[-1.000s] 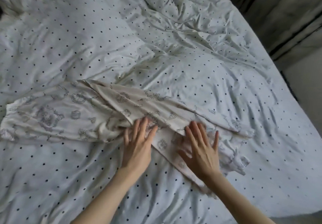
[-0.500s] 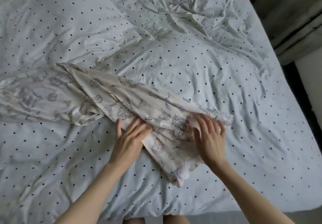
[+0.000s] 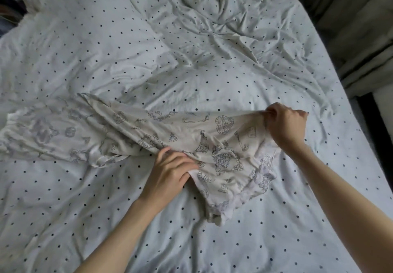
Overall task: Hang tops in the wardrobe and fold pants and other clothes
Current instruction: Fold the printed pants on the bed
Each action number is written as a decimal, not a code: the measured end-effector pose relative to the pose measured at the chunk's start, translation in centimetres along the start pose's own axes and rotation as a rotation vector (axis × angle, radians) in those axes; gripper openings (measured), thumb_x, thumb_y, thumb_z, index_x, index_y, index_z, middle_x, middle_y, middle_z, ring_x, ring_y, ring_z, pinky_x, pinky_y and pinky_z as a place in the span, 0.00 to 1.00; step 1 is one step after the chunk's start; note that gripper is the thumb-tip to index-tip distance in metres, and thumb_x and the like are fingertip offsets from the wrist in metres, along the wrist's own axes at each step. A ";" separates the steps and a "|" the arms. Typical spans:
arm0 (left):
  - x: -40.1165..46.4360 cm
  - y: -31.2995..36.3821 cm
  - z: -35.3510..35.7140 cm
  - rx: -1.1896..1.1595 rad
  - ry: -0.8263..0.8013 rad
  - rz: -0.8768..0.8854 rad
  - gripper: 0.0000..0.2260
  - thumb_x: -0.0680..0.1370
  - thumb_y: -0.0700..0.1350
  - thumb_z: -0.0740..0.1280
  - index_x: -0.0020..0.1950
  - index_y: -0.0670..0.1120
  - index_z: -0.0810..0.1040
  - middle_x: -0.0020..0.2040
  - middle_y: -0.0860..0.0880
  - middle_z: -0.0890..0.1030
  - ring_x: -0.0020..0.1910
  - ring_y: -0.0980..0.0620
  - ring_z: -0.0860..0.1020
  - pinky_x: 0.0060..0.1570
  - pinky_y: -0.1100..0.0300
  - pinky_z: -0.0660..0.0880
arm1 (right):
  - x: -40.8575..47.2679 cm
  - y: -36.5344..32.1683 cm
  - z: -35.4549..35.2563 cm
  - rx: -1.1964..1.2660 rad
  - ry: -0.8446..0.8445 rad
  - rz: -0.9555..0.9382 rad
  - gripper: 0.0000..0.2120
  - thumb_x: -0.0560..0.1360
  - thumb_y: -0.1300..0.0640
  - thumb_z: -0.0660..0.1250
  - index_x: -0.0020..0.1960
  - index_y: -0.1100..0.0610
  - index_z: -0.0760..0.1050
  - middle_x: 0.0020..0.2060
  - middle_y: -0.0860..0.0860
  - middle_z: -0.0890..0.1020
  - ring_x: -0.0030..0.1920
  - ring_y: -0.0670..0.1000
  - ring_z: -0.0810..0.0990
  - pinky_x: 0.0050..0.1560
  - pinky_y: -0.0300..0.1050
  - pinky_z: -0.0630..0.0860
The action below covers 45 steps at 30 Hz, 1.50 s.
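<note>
Folding was judged barely begun. Cream printed pants [image 3: 148,132] were spread across the dotted duvet [image 3: 191,38], one end trailing left, the other lifted slightly at right. Near edge was pinched by the left hand [image 3: 170,172], fingers curled round the fabric. Far corner was gripped by the right hand [image 3: 285,124], fist closed on cloth. No finished fold, hung top, or wardrobe was seen; most work was judged left.
</note>
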<state>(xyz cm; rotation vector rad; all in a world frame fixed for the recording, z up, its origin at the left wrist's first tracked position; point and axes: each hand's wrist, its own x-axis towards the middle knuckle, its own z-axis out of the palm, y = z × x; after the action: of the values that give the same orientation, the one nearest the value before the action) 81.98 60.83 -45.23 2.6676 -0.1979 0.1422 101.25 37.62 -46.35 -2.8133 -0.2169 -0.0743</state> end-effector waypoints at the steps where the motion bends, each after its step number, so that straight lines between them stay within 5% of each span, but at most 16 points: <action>1: 0.9 0.1 -0.2 -0.002 0.011 0.005 0.08 0.72 0.39 0.67 0.46 0.47 0.85 0.46 0.54 0.84 0.47 0.52 0.81 0.59 0.49 0.65 | 1.0 -0.1 0.0 -0.009 0.025 -0.010 0.09 0.75 0.62 0.62 0.49 0.60 0.80 0.42 0.58 0.83 0.44 0.61 0.79 0.56 0.52 0.61; 7: 5.1 0.9 -0.5 -0.053 0.025 -0.003 0.12 0.72 0.40 0.61 0.46 0.45 0.84 0.43 0.51 0.84 0.40 0.51 0.81 0.49 0.54 0.68 | 2.7 -1.0 0.0 0.076 -0.110 0.065 0.16 0.77 0.53 0.64 0.62 0.56 0.74 0.61 0.56 0.75 0.62 0.58 0.70 0.64 0.55 0.61; 11: 5.9 1.5 -0.1 -0.069 0.063 -0.072 0.12 0.72 0.40 0.60 0.44 0.44 0.84 0.39 0.49 0.84 0.36 0.50 0.81 0.45 0.54 0.68 | -3.4 -2.7 -1.0 0.440 -0.269 -0.130 0.12 0.77 0.52 0.65 0.54 0.59 0.79 0.50 0.53 0.82 0.49 0.52 0.80 0.57 0.58 0.72; 14: 8.3 2.6 -0.3 -0.075 0.170 -0.248 0.09 0.71 0.38 0.65 0.43 0.44 0.84 0.38 0.48 0.85 0.34 0.48 0.81 0.42 0.57 0.70 | -7.5 -3.2 -2.0 0.452 -0.340 -0.186 0.26 0.73 0.37 0.60 0.59 0.56 0.78 0.53 0.49 0.81 0.54 0.51 0.79 0.63 0.60 0.67; 18: 13.5 3.5 -1.1 -0.124 0.208 -0.368 0.07 0.73 0.38 0.68 0.47 0.45 0.84 0.41 0.47 0.85 0.38 0.44 0.82 0.43 0.56 0.75 | -9.6 -3.7 -1.9 0.321 -0.421 -0.196 0.48 0.63 0.24 0.52 0.75 0.51 0.58 0.71 0.46 0.66 0.70 0.46 0.64 0.74 0.56 0.48; 22: 18.9 2.1 -1.2 -0.079 0.185 -0.351 0.08 0.76 0.44 0.66 0.54 0.48 0.82 0.50 0.50 0.84 0.50 0.47 0.80 0.54 0.55 0.67 | -7.8 -3.5 -1.0 0.223 -0.394 -0.107 0.57 0.59 0.19 0.49 0.77 0.52 0.42 0.77 0.47 0.51 0.76 0.48 0.50 0.74 0.60 0.45; 24: 20.5 1.1 -0.5 0.018 0.099 -0.389 0.14 0.76 0.49 0.66 0.61 0.51 0.77 0.60 0.52 0.79 0.59 0.48 0.73 0.54 0.56 0.59 | -7.1 -3.2 -0.2 0.118 -0.408 -0.129 0.56 0.62 0.21 0.52 0.77 0.53 0.38 0.77 0.48 0.46 0.77 0.49 0.45 0.73 0.62 0.44; 27: 18.8 0.2 0.5 0.062 0.026 -0.478 0.23 0.74 0.55 0.68 0.67 0.51 0.71 0.65 0.50 0.73 0.64 0.48 0.69 0.58 0.52 0.61 | -7.0 -2.7 1.2 -0.018 -0.470 -0.146 0.50 0.69 0.30 0.61 0.77 0.50 0.37 0.77 0.47 0.43 0.76 0.51 0.40 0.72 0.62 0.38; 33: 9.8 -0.2 2.1 0.065 0.044 -0.369 0.11 0.74 0.39 0.69 0.56 0.42 0.78 0.54 0.44 0.77 0.54 0.42 0.76 0.54 0.46 0.69 | -4.4 -1.1 1.8 -0.023 -0.320 -0.132 0.25 0.72 0.59 0.68 0.68 0.54 0.70 0.69 0.52 0.70 0.71 0.55 0.64 0.70 0.59 0.52; 35: 8.5 -0.2 2.4 0.097 0.071 -0.339 0.07 0.71 0.36 0.70 0.49 0.40 0.78 0.50 0.43 0.78 0.50 0.40 0.77 0.51 0.46 0.71 | -3.5 -1.5 1.3 0.148 -0.332 -0.032 0.15 0.70 0.66 0.64 0.56 0.58 0.78 0.55 0.57 0.80 0.56 0.58 0.77 0.58 0.50 0.67; 38: 7.8 -0.3 2.4 0.162 0.154 -0.316 0.06 0.70 0.37 0.71 0.45 0.41 0.75 0.49 0.43 0.77 0.49 0.40 0.76 0.50 0.47 0.69 | -1.7 -1.5 -0.2 0.512 -0.355 0.328 0.09 0.72 0.68 0.58 0.37 0.59 0.71 0.31 0.56 0.77 0.35 0.54 0.74 0.34 0.42 0.69; 40: 7.5 -0.4 2.3 0.195 0.162 -0.304 0.07 0.70 0.39 0.72 0.45 0.43 0.77 0.50 0.44 0.77 0.50 0.41 0.75 0.50 0.48 0.67 | -0.1 -0.4 -1.2 0.805 -0.452 0.648 0.07 0.76 0.64 0.59 0.41 0.60 0.74 0.34 0.55 0.78 0.36 0.53 0.78 0.37 0.40 0.74; 42: 7.2 -0.4 2.2 0.222 0.131 -0.285 0.09 0.69 0.41 0.73 0.48 0.45 0.79 0.50 0.46 0.77 0.50 0.43 0.75 0.48 0.49 0.67 | 0.9 1.4 -1.8 1.122 -0.618 0.908 0.08 0.78 0.59 0.61 0.51 0.63 0.74 0.42 0.59 0.80 0.42 0.55 0.82 0.49 0.51 0.79; 45: 6.7 -0.2 2.2 0.246 0.021 -0.279 0.17 0.67 0.42 0.76 0.55 0.46 0.80 0.54 0.46 0.78 0.52 0.43 0.76 0.47 0.49 0.69 | 0.5 3.4 -2.1 1.320 -0.714 1.033 0.14 0.79 0.51 0.60 0.57 0.61 0.72 0.45 0.59 0.80 0.45 0.58 0.79 0.53 0.57 0.76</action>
<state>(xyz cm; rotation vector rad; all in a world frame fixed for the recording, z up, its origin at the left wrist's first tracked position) 88.80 59.25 -46.43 2.9015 0.2118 0.1115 102.19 33.79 -45.37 -1.2600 0.7502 0.9163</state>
